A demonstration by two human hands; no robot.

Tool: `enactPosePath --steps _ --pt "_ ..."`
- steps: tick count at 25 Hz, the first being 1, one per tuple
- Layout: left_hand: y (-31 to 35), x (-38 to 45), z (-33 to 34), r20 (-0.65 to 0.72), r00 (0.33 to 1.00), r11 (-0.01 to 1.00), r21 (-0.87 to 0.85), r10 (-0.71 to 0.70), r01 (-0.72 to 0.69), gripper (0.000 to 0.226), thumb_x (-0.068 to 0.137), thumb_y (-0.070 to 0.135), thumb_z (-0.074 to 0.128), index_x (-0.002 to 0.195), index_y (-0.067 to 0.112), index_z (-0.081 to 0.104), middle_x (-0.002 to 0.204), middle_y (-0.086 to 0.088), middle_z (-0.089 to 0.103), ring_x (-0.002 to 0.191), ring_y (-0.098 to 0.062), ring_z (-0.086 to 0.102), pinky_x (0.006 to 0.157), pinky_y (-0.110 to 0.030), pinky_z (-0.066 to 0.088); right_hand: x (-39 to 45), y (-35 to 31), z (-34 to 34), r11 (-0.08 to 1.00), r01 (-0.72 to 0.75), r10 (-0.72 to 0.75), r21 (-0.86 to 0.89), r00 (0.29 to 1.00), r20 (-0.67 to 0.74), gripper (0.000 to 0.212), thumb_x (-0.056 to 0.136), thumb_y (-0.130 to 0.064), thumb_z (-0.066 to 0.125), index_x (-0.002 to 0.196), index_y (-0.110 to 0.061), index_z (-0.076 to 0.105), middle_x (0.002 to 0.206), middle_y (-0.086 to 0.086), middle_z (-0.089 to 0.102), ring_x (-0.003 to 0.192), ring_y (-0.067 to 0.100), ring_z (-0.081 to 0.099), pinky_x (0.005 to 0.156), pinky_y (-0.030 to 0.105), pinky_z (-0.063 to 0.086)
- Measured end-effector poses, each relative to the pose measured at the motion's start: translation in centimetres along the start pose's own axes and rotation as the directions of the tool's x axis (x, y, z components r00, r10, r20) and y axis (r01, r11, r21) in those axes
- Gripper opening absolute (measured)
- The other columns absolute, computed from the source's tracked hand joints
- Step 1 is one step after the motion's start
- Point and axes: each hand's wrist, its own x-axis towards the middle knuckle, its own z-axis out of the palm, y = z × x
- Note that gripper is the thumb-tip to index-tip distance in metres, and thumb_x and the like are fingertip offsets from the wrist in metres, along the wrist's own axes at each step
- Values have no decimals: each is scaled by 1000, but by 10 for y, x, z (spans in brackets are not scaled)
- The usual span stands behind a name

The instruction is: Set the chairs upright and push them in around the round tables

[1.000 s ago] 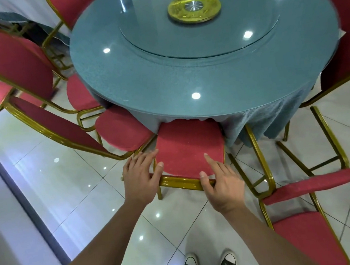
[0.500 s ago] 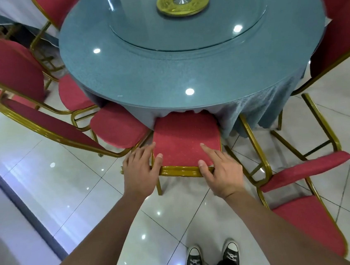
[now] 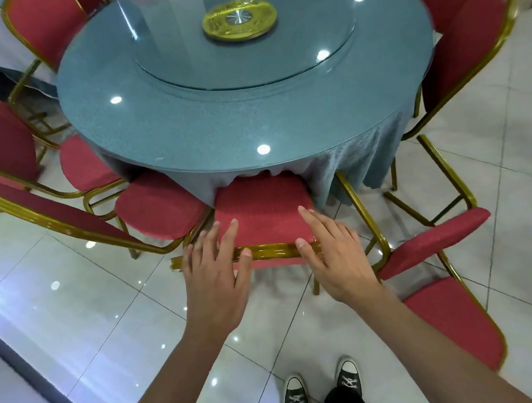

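A round table point(image 3: 218, 131) with a teal cloth and a glass turntable stands in front of me. A red padded chair with a gold frame point(image 3: 262, 211) stands upright at its near edge, its far end tucked under the hanging cloth. My left hand point(image 3: 214, 272) and my right hand point(image 3: 333, 256) both lie over the chair's gold near rail. Their fingers are straight on the red pad and the thumbs lie along the rail. To the right, another red chair point(image 3: 433, 243) lies tipped over on the floor with its gold legs pointing at the table.
Two upright red chairs point(image 3: 157, 209) crowd the table on the left, one backrest point(image 3: 45, 208) close to my left arm. More red chairs point(image 3: 468, 42) stand at the right rear. A gold disc point(image 3: 239, 20) sits mid-table. My shoes point(image 3: 321, 395) stand on glossy white tiles.
The chair has slid further under the tablecloth. Both hands have loosened from holding the rail, and their fingers now lie flat over it.
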Motion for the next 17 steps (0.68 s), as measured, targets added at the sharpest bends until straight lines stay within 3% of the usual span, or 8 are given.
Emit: enactPosePath --steps 7,11,14,17 --pt "78 -17 -7 61 983 981 -103 173 -166 58 100 59 19 155 43 28 164 8 26 154 -15 12 125 -45 9 -59 14 -67 984 -161 172 75 970 -173 61 101 -69 24 158 -51 13 154 -15 37 143 8 31 114 31 15" --pt "120 -38 -5 139 949 954 -132 285 -267 58 100 60 17 155 45 25 166 8 22 154 -14 8 125 -44 9 -119 37 -110 941 -312 336 133 912 -236 58 99 -72 31 153 -62 13 155 -23 29 143 10 28 112 41 28" --pt "156 -57 1 161 924 935 -130 347 -329 58 100 60 16 155 44 25 165 6 24 153 -15 10 123 -42 8 -162 55 -143 906 -392 421 160 873 -246 66 88 -87 18 150 -66 11 159 -22 26 147 18 30 116 53 34" --pt "197 -81 11 197 888 910 -121 415 -398 63 98 62 12 156 41 27 165 4 25 153 -18 12 123 -42 7 -201 72 -168 884 -428 465 187 842 -273 73 85 -89 18 153 -62 12 161 -20 27 147 20 32 115 54 37"
